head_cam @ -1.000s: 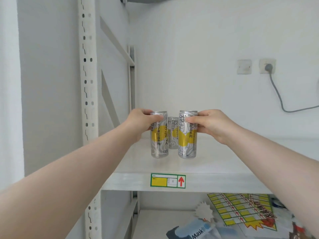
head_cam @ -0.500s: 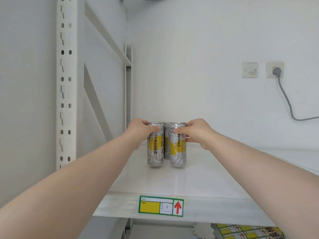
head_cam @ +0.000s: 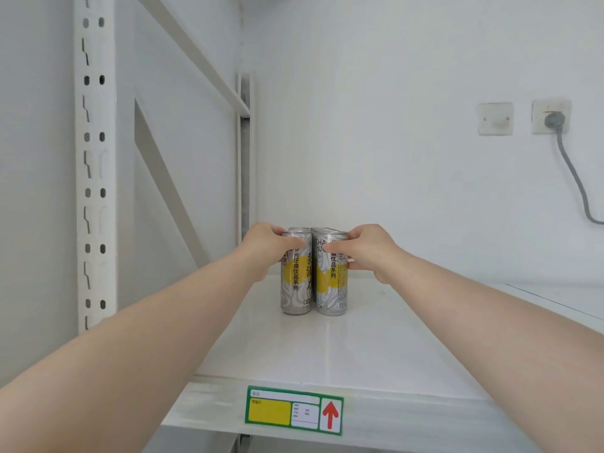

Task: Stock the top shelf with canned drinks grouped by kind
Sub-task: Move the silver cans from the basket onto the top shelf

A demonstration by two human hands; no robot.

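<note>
Two slim silver cans with yellow patches stand upright side by side on the white top shelf (head_cam: 359, 348), near its back left corner. My left hand (head_cam: 264, 246) grips the top of the left can (head_cam: 295, 282). My right hand (head_cam: 366, 250) grips the top of the right can (head_cam: 330, 282). The two cans touch or nearly touch. Rims of more cans of the same kind (head_cam: 310, 229) show just behind them, mostly hidden.
A perforated white upright (head_cam: 94, 165) and a diagonal brace (head_cam: 170, 191) close the shelf's left side. A green and yellow price label (head_cam: 294, 409) sits on the front edge. On the back wall are a switch (head_cam: 495, 118) and a socket with a grey cable (head_cam: 552, 119).
Both hands have pushed the two cans back and left along the shelf, against the cans behind. The view has moved closer and the lower shelf has dropped out of sight.
</note>
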